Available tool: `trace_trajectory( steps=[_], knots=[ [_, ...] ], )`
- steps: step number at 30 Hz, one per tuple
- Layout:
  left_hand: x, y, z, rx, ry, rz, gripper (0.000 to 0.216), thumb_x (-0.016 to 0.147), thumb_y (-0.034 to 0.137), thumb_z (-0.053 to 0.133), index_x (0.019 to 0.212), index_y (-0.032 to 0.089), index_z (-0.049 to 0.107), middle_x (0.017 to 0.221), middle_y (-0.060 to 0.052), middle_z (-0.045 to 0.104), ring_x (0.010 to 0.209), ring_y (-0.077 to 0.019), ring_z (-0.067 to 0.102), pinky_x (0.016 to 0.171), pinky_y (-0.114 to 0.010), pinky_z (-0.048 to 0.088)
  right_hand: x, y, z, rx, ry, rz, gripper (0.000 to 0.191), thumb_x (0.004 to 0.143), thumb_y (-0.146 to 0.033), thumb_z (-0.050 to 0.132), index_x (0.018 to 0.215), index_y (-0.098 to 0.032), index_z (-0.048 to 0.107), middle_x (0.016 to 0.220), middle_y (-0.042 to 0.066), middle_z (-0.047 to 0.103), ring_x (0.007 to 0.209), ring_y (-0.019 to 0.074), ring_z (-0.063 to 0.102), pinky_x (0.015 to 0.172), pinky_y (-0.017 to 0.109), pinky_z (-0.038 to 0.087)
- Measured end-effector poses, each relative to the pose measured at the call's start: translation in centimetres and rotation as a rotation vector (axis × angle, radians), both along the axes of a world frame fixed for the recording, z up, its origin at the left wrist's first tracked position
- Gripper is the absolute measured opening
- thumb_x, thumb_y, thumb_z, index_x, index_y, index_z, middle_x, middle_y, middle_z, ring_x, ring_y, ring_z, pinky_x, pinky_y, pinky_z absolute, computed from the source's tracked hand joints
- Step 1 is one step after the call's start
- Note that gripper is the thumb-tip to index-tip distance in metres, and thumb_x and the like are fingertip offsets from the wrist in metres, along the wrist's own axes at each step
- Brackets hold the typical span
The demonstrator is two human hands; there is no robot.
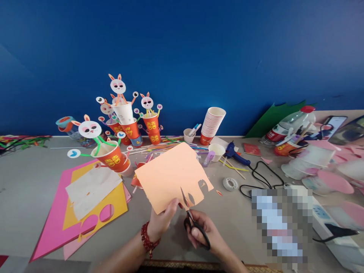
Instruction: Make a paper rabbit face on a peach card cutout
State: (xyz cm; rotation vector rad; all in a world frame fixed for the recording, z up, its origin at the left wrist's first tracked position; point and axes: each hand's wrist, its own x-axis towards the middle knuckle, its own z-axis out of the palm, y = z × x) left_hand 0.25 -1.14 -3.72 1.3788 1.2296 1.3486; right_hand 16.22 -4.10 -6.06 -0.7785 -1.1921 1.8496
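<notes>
1. From far, through the head view, I see the left hand: its fingers are grasping the orange paper by the lower edge.
2. The right hand has its fingers wrapped around the handles of the black scissors; the blades are at the lower part of the paper, beside a leaf-shaped hole.
3. I find this paper held above the desk, before both wrists.
4. A small cut piece lies right of it, near the white tape ring.
5. At left, the yellow sheet lies on the pink sheet.
</notes>
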Motion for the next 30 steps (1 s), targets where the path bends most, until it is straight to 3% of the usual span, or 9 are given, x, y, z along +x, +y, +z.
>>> trace_trajectory(
  steps=[15,24,30],
  knots=[
    [0.0,-0.1,-0.2,-0.005,0.015,0.007,0.027,0.086,0.028,0.054,0.065,0.022,0.071,0.077,-0.004,0.076,0.074,-0.0187,0.072,0.074,-0.026,0.061,-0.1,0.1,0.1,0.036,-0.070,-0.056,0.056,0.070,-0.070,0.066,0.065,-0.020,0.041,0.046,-0.008,0.042,0.037,0.0046,0.033,0.039,0.018,0.021],
    [0.4,0.1,1.7,-0.045,0.037,-0.015,0.034,0.087,0.039,0.053,0.064,0.020,0.069,0.076,-0.006,0.075,0.076,-0.0209,0.072,0.075,-0.030,0.061,-0.3,0.0,0.1,0.033,-0.112,-0.076,0.058,0.069,-0.074,0.064,0.065,-0.021,0.040,0.045,-0.008,0.040,0.036,0.0049,0.032,0.038,0.019,0.020],
    [0.3,0.0,0.9,-0.059,-0.021,-0.009,0.029,0.086,0.034,0.055,0.064,0.020,0.068,0.074,-0.005,0.075,0.074,-0.0198,0.072,0.074,-0.028,0.061,-0.1,0.0,0.4,0.051,-0.151,-0.100,0.058,0.070,-0.073,0.063,0.064,-0.021,0.040,0.044,-0.009,0.038,0.038,0.0048,0.030,0.039,0.019,0.020]
  ],
)
